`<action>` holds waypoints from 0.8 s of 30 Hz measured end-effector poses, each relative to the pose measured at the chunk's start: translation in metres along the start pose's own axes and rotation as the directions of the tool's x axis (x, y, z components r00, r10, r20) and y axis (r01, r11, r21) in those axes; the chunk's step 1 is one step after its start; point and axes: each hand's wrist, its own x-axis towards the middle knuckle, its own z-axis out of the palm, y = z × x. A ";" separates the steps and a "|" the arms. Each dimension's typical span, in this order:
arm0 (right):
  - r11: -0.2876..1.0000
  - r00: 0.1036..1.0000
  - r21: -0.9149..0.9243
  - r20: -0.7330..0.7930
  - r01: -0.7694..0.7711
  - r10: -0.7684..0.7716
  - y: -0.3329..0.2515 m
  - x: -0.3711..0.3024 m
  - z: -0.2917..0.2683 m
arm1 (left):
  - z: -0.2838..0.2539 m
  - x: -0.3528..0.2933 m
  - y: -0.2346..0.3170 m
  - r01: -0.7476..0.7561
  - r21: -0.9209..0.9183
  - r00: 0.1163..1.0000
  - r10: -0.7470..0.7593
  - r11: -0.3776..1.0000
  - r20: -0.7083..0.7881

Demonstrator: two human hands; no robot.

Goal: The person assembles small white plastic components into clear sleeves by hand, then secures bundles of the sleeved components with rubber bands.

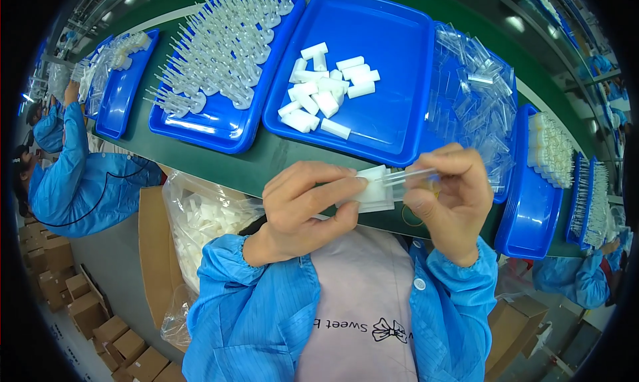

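My left hand [307,205] is closed around a flat white plastic piece [375,190], gripped between fingers and thumb in front of my chest. From its right side reach slim clear plastic parts [411,177]. My right hand [458,199] pinches the far end of these clear parts between thumb and fingers. Whether they sit inside the white piece or only lie against it, I cannot tell. Just beyond my hands is a blue tray [393,29] with a loose pile of white plastic pieces [326,97]. One of those pieces has a thin clear stem [369,136] beside it.
Left of that tray, a blue tray [229,141] carries many upright clear stems [213,55]. Clear plastic sleeves [472,89] fill another on the right. A bag of white pieces [206,225] stands in a carton at lower left. A co-worker in blue [100,182] works at far left.
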 end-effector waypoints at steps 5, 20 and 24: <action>0.998 1.000 -0.056 0.022 0.013 -0.012 0.001 -0.012 0.004 | 0.005 -0.003 -0.001 0.055 -0.091 0.998 -0.056 0.994 -0.006; 0.812 0.937 0.516 -0.051 -0.273 0.347 0.017 -0.017 -0.003 | 0.011 0.005 0.004 -0.115 0.166 0.993 0.112 0.979 0.025; 0.825 0.935 0.503 -0.085 -0.258 0.344 0.021 -0.021 0.001 | 0.011 0.006 0.007 -0.024 0.111 0.998 0.017 0.994 0.068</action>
